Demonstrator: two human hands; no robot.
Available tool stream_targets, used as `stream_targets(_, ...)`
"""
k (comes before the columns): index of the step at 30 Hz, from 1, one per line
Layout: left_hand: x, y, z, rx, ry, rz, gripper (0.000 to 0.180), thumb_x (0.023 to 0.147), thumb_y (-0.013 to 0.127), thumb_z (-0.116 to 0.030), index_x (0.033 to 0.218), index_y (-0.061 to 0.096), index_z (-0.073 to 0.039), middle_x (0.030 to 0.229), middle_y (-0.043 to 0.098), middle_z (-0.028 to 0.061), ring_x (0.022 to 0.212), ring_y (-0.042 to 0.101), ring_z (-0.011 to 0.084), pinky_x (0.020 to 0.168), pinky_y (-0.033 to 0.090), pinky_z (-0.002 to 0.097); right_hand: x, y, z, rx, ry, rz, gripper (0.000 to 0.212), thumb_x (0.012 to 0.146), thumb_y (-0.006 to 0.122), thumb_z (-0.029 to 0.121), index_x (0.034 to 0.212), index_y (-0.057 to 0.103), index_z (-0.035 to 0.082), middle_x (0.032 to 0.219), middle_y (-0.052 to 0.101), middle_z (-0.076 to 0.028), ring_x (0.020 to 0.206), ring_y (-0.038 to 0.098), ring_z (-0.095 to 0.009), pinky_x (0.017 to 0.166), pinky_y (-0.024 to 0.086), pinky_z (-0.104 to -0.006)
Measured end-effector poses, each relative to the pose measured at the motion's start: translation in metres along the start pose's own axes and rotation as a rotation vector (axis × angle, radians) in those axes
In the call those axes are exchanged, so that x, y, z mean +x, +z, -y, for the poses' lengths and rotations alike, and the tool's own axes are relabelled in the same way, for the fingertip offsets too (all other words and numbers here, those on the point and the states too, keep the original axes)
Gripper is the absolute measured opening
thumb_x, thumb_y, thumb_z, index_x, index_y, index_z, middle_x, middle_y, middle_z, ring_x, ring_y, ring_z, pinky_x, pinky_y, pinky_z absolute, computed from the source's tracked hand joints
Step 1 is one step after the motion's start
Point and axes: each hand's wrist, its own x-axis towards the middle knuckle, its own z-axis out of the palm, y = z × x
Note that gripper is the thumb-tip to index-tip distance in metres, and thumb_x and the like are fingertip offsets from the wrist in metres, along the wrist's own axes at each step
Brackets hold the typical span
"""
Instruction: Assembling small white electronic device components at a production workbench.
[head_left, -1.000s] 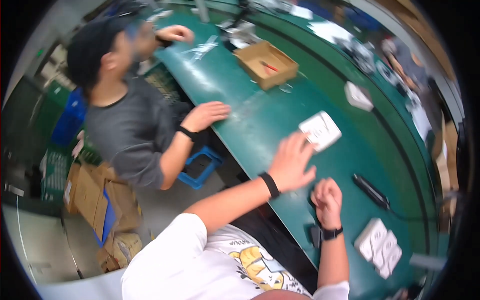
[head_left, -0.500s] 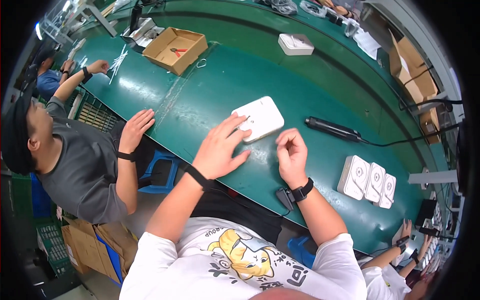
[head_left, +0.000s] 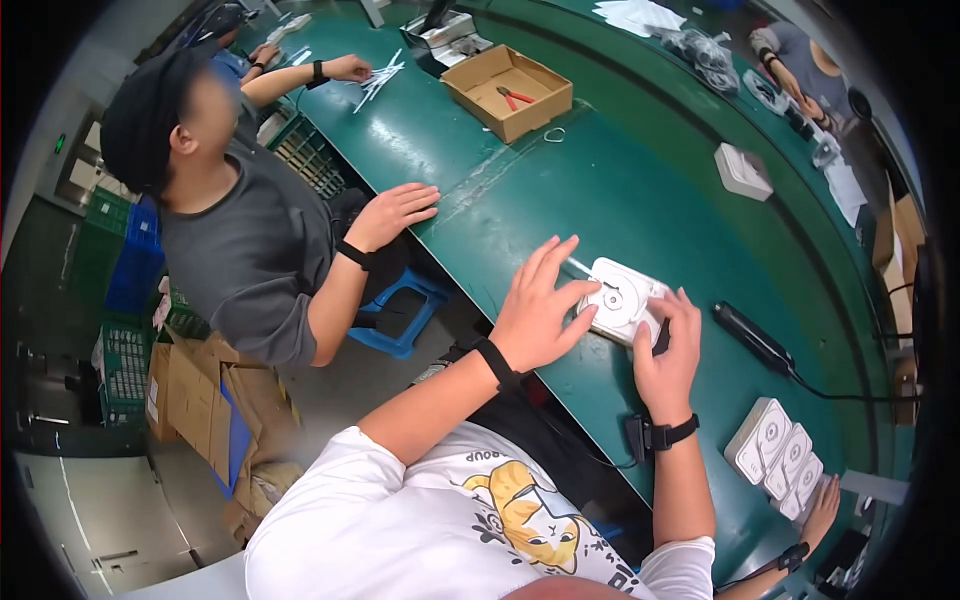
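Note:
A white square device (head_left: pixel 612 301) with rounded corners lies on the green table in front of me, its face with a round centre showing. My right hand (head_left: pixel 670 350) grips its right edge between thumb and fingers. My left hand (head_left: pixel 540 312) is at its left edge, fingers spread, index fingertip touching the face and thumb beside the edge. A thin white strip (head_left: pixel 578 267) sticks out beside the left fingers; it is blurred, and I cannot tell whether it is attached. To the right lies a black cylindrical tool (head_left: pixel 752 337) with a cord.
Several similar white devices (head_left: pixel 775 455) stand in a row at right. A cardboard box (head_left: pixel 540 117) holding red-handled pliers (head_left: pixel 514 98) sits at the back. Another white device (head_left: pixel 743 172) lies farther back. A co-worker's hand (head_left: pixel 395 213) rests on the table edge at left.
The device has been turned over, from its plain face to the face with the round centre. My right hand has taken hold of its edge. The whole view has shifted.

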Motion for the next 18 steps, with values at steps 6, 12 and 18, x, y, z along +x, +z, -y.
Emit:
stream_targets(6, -0.008, 0.005, -0.005, 0.031, -0.088, -0.121, 0.037, 0.107, 0.079, -0.010, 0.144, 0.083, -0.015, 0.172, 0.059, 0.0265, 0.157, 0.056, 0.0545, 0.130, 0.047, 0.0609, -0.005, -0.013, 0.027, -0.168, -0.061, 0.174, 0.016, 0.102, 0.079, 0.007, 0.117, 0.076, 0.002, 0.119, 0.074, -0.017, 0.108, 0.075, -0.036, 0.103, 0.056, -0.0492)
stream_targets(12, -0.013, 0.012, -0.013, -0.253, -0.216, 0.022, 0.039, 0.108, 0.072, -0.004, 0.146, 0.080, -0.012, 0.163, 0.065, 0.0235, 0.146, 0.064, 0.0492, 0.123, 0.053, 0.0577, -0.001, -0.008, 0.035, 0.004, 0.069, 0.155, 0.016, 0.104, 0.083, 0.011, 0.114, 0.076, 0.001, 0.111, 0.072, -0.011, 0.092, 0.069, -0.024, 0.090, 0.055, -0.0435)
stream_targets(18, -0.018, 0.033, -0.017, -0.368, 0.026, 0.100, 0.041, 0.111, 0.067, -0.003, 0.148, 0.080, -0.012, 0.159, 0.069, 0.0204, 0.140, 0.068, 0.0458, 0.121, 0.054, 0.0573, 0.009, -0.009, 0.021, 0.036, 0.198, 0.026, 0.020, 0.101, 0.088, 0.013, 0.114, 0.080, 0.001, 0.123, 0.072, -0.012, 0.099, 0.068, -0.024, 0.084, 0.056, -0.0397)
